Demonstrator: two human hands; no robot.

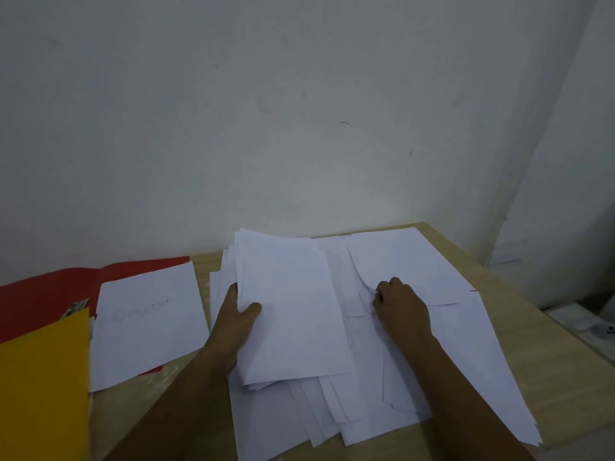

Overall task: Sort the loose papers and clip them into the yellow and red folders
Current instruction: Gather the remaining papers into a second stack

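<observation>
Red folder (40, 294) and yellow folder (43, 387) at our left on the desk (519, 294), left hand (238, 319) gripping a paper sheaf (293, 311), right hand (401, 302) fingers curled, pinching loose papers (449, 344).

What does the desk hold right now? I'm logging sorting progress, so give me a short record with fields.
left hand: grips a stack of sheets by its left edge
right hand: fingers curled on the loose papers
red folder: open, one sheet with faint writing on it
yellow folder: overlaps the red one
table: wooden, against a wall
</observation>
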